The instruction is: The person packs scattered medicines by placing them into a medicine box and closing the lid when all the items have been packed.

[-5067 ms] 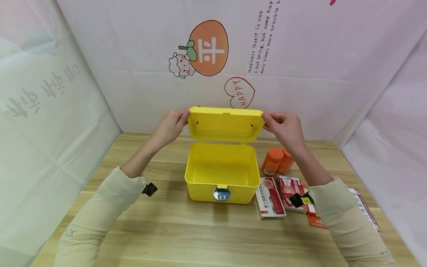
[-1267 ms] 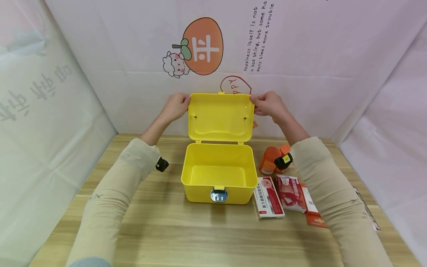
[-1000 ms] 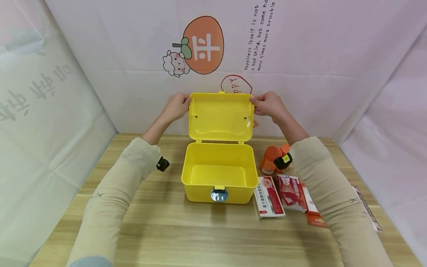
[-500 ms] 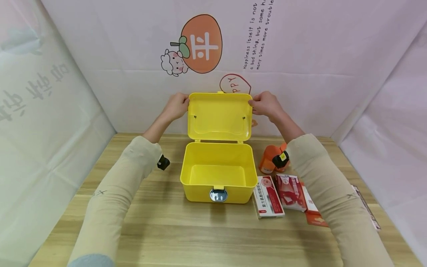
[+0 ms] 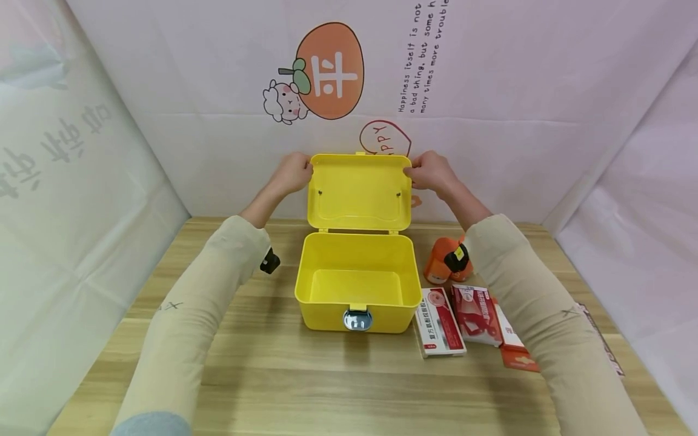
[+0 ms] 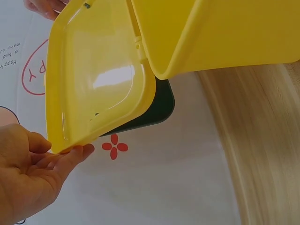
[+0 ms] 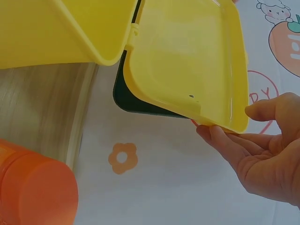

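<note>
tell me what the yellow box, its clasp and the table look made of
Yellow box: probably smooth, glossy plastic; its lid shows a bright reflection. Clasp: silvery and mirror-like, so metal or chromed plastic. Table: satin wood or wood-look laminate, showing grain.

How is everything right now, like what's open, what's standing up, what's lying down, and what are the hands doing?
Yellow box: open, standing upright
Lid: raised, held at two corners
Latch: unfastened
Left hand: pinching one lid corner
Right hand: pinching the other
Orange bottles: standing upright, partly hidden
White-and-red box: lying flat
Red box: lying flat
Orange-and-white packet: lying flat, partly hidden
</note>
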A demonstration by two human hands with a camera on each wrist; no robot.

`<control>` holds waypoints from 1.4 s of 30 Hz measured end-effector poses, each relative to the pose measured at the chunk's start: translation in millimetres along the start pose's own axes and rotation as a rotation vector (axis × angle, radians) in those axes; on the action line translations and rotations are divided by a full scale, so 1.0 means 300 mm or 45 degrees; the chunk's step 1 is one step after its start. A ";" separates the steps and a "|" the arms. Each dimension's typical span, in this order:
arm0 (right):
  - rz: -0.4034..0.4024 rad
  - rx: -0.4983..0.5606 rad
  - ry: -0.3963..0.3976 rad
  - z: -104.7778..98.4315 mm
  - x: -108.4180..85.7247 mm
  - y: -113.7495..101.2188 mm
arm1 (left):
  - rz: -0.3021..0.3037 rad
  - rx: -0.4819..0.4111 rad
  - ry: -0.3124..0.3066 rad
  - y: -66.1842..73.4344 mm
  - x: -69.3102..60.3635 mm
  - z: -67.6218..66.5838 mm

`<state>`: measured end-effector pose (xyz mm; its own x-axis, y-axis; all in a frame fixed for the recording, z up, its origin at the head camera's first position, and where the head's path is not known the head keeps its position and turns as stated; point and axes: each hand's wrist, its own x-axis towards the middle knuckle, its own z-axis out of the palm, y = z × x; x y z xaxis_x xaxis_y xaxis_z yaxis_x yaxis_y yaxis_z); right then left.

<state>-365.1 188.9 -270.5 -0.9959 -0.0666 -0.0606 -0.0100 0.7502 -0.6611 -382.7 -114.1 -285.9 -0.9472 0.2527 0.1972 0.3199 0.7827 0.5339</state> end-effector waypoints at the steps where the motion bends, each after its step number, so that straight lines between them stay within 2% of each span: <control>1: 0.005 -0.001 -0.008 0.001 0.001 -0.001 | -0.004 0.005 -0.006 -0.001 0.003 0.001; 15: 0.024 -0.057 -0.049 0.018 0.026 0.003 | -0.031 0.041 -0.082 -0.007 0.025 0.016; 22: 0.047 -0.072 -0.061 0.027 0.044 0.008 | -0.051 0.034 -0.084 -0.015 0.032 0.029; 31: 0.055 -0.136 -0.092 0.062 0.052 0.018 | -0.021 0.013 -0.119 -0.044 0.032 0.059; 42: 0.112 -0.152 -0.155 0.089 0.066 0.037 | -0.067 -0.026 -0.156 -0.072 0.030 0.092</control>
<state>-382.6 178.3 -299.2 -0.9753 -0.0711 -0.2091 0.0588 0.8289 -0.5563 -398.7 -112.9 -318.4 -0.9577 0.2801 0.0668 0.2686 0.7853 0.5578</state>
